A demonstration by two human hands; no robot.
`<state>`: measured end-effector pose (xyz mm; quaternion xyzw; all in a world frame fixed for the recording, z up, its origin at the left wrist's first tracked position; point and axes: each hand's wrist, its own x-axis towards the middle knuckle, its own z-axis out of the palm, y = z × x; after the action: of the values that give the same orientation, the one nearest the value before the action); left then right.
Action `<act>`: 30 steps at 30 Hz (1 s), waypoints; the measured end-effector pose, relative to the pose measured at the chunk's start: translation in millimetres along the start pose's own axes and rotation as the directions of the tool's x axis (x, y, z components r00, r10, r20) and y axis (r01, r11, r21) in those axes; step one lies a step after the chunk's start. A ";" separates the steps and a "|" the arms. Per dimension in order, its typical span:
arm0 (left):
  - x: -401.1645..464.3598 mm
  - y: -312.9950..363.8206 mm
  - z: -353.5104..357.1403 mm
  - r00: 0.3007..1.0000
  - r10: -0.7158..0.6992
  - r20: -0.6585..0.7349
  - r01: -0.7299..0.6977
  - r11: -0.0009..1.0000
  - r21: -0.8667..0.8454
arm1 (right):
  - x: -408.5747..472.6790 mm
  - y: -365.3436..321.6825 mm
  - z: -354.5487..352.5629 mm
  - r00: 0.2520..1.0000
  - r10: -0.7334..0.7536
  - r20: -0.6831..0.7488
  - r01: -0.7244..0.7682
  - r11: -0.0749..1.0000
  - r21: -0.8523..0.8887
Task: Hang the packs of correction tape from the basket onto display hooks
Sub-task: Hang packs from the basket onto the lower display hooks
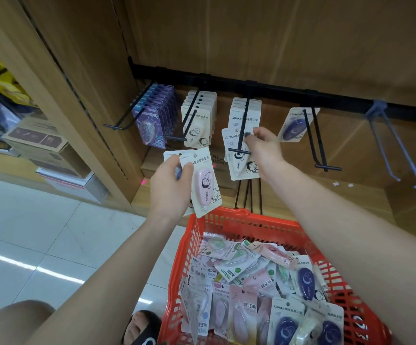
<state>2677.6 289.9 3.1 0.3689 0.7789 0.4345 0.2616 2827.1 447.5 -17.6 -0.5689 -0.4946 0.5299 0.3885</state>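
Setting: wooden shop display bay, pale tiled floor to the left, black rail (pixel 226 82) carrying five hooks.

Item in hand: cream card pack of white correction tape (pixel 239 160), long axis hanging near vertical, its top at the tip of the black third hook (pixel 242 130). Right hand (pixel 261 145) pinches the pack's upper right corner with its fingers; it lies just left of them, so the right hand is nearer the hook.

Left hand (pixel 169 185), lower left, fingers clamped on a small fan of packs, at least two, the front one a cream card pack with pink tape (pixel 205 185).

Hook stock: purple row, cream row, cream row, one blue pack (pixel 292 127), one bare blue-grey hook (pixel 398 150).

Below: red plastic mesh basket (pixel 251 220), some dozens of mixed packs, uncounted.
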 end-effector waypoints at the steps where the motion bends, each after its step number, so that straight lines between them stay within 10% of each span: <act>1: 0.2 -0.7 -1.4 1.000 0.005 -0.001 -0.005 1.000 -0.005 | 0.1 0.1 0.1 1.000 -0.010 0.006 0.010 1.000 -0.007; 9: -0.7 -4.5 -15.1 0.999 -0.001 -0.032 0.000 0.999 -0.040 | -59.1 33.5 -1.2 0.984 -0.126 -0.130 0.107 0.984 -0.144; 19: 11.0 -26.8 -37.2 0.966 -0.113 -0.232 0.081 0.986 -0.144 | -90.4 -0.8 54.8 0.980 -0.116 0.164 0.108 0.993 0.054; 30: 2.7 -33.8 -55.6 0.935 -0.155 -0.320 0.095 0.976 -0.194 | -83.8 -3.7 94.6 0.984 -0.128 0.124 0.124 0.992 0.033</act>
<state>2623.7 253.3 0.4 0.2153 0.7926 0.5398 0.1847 2737.4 358.8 -8.6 -0.4968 -0.5464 0.5454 0.3965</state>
